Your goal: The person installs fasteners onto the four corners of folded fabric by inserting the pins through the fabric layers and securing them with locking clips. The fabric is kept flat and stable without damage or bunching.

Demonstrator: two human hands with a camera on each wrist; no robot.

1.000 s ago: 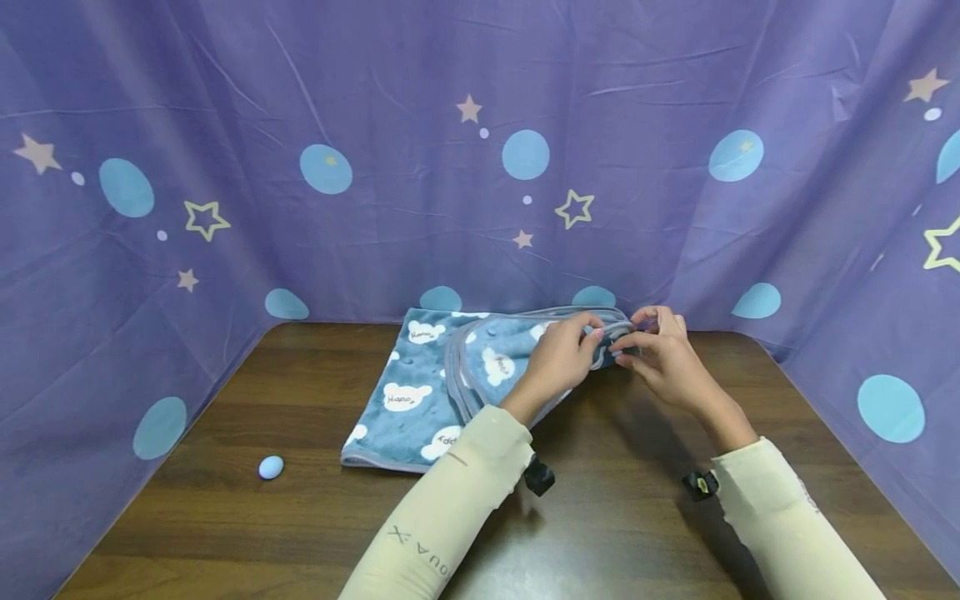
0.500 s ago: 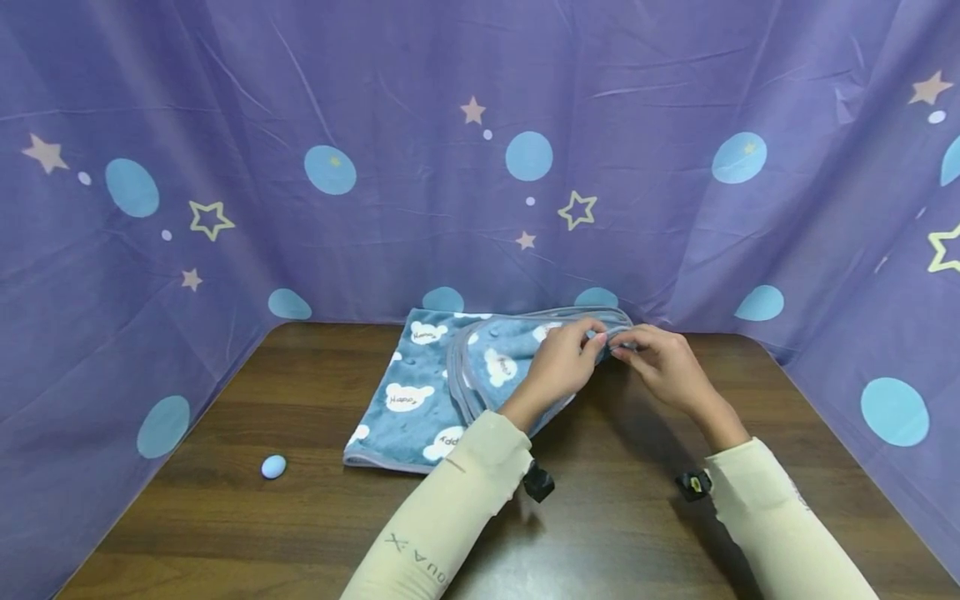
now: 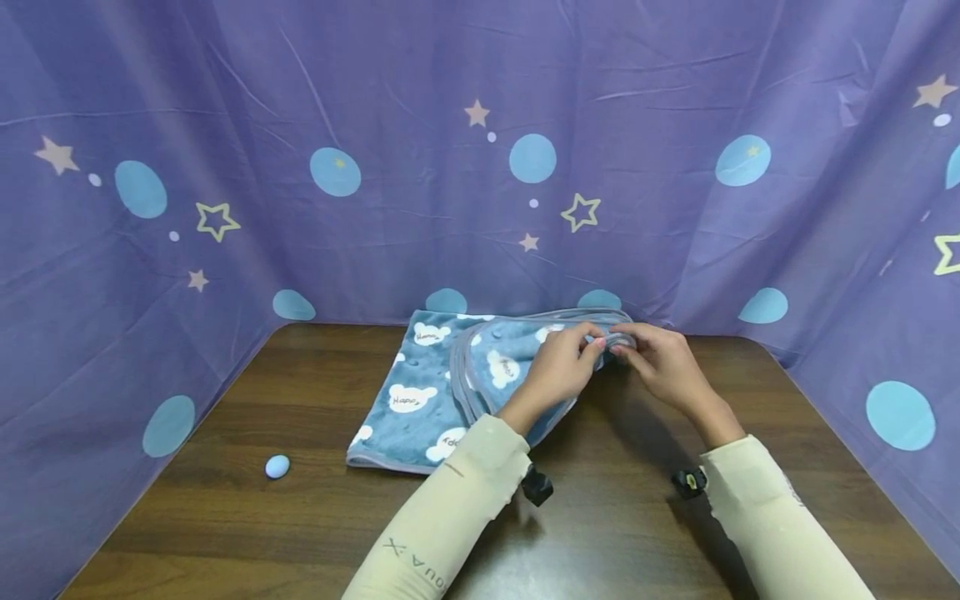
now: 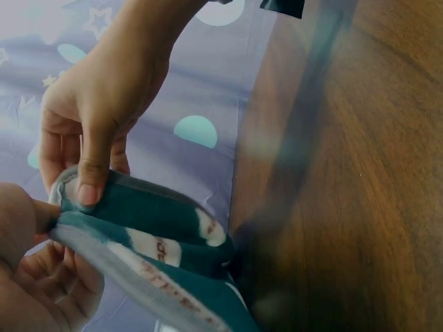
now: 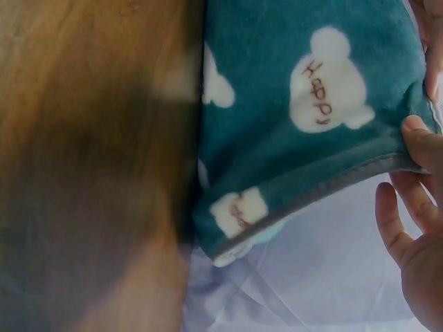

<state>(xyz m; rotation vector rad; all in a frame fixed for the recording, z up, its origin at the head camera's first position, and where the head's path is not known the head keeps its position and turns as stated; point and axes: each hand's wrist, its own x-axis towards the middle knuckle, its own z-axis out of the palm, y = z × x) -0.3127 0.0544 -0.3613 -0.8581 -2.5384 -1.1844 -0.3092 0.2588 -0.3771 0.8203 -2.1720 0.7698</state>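
A folded teal blanket lies at the back of the table, patterned with white bear heads lettered "Happy" and edged in grey. Its right end is raised, and both hands pinch the grey-trimmed corner there, close together. My left hand grips it between thumb and fingers from the left. Facing it, my right hand holds the edge with thumb on one side. In the left wrist view the layers of the blanket gape apart below the right thumb. The right wrist view shows the blanket hanging from the fingers.
On the brown wooden table, a small light-blue egg-shaped object lies at the left. A purple curtain with stars and dots encloses the back and sides. Dark wrist cameras sit below both cuffs.
My right hand has moved slightly left, and its fingers have closed from a spread pose onto the blanket's corner. The left hand stays nearly in place, gripping the edge.
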